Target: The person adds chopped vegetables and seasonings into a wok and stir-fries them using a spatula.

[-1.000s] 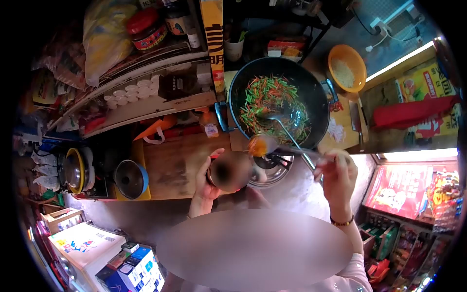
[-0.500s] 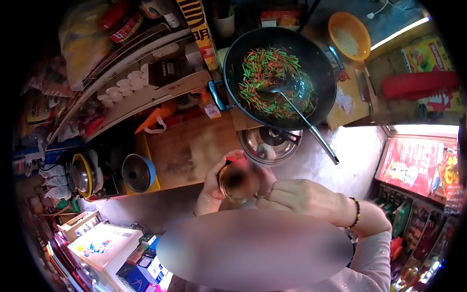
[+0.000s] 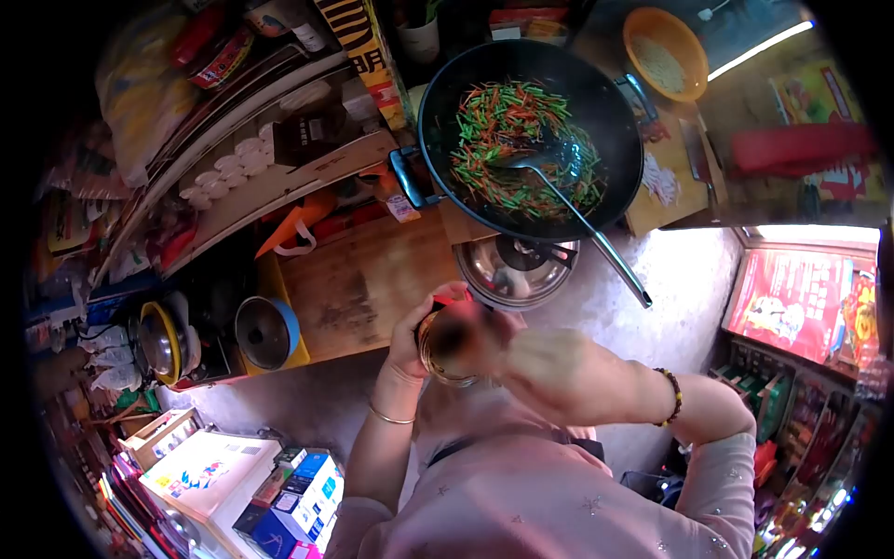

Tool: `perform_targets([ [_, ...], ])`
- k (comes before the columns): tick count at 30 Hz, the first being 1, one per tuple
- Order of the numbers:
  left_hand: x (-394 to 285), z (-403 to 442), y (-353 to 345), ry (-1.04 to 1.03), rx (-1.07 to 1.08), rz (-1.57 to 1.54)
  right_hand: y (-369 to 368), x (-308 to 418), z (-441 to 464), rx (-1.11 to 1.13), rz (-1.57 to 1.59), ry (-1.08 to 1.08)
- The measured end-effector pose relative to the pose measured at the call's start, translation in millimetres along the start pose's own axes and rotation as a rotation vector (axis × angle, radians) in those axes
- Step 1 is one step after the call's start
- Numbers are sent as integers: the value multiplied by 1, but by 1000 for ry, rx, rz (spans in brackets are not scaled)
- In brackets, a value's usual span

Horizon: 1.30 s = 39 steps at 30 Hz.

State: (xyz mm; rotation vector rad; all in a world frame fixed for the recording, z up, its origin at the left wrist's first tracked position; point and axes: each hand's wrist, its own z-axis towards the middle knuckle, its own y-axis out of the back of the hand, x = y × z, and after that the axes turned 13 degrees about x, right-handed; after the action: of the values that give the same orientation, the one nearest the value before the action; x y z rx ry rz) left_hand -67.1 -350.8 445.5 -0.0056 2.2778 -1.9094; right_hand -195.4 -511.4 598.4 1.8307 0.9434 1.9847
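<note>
My left hand [image 3: 410, 343] is wrapped round a jar [image 3: 434, 359] with a gold-coloured rim and something red near its top. The inside of the jar looks dark and is partly blurred. My right hand [image 3: 549, 368] is close against the jar's right side, fingers curled and smeared by motion; what they hold, if anything, is hidden. Beyond the hands a black wok [image 3: 619, 186] holds green and red shredded vegetables [image 3: 512, 116]. A metal slotted spatula [image 3: 596, 238] rests in it, its handle leaning over the near rim.
A glass-and-steel lid [image 3: 494, 279] lies between the wok and my hands. Right of the wok are an orange bowl [image 3: 694, 70], a knife [image 3: 697, 154] and sliced white food on a board. A wooden counter [image 3: 345, 279] and a blue-rimmed pot [image 3: 265, 331] are left.
The view has shifted slightly, and more of my torso and left forearm shows. My right hand has moved a little up and to the right beside the jar. The left keeps its hold.
</note>
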Motion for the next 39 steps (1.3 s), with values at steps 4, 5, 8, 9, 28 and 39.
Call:
perform_targets([
  [4, -1, -1, -7, -45, -98, 47, -4, -6, -6, -188, 482, -243],
  [5, -3, -2, -8, -54, -123, 91, -4, -5, -8, -184, 481, -242],
  [8, -6, -5, -7, -63, -144, 111, -4, -3, -14, -265, 561, -286],
  [9, -6, -6, -6, -60, -137, 87, -2, -3, -16, -225, 332, -123],
  [28, 1, 0, -2, -55, -34, 158, 0, 15, -30, -159, 56, 64],
  [39, -3, 1, -4, -77, -42, 171, 5, 18, -39, -217, 3, 110],
])
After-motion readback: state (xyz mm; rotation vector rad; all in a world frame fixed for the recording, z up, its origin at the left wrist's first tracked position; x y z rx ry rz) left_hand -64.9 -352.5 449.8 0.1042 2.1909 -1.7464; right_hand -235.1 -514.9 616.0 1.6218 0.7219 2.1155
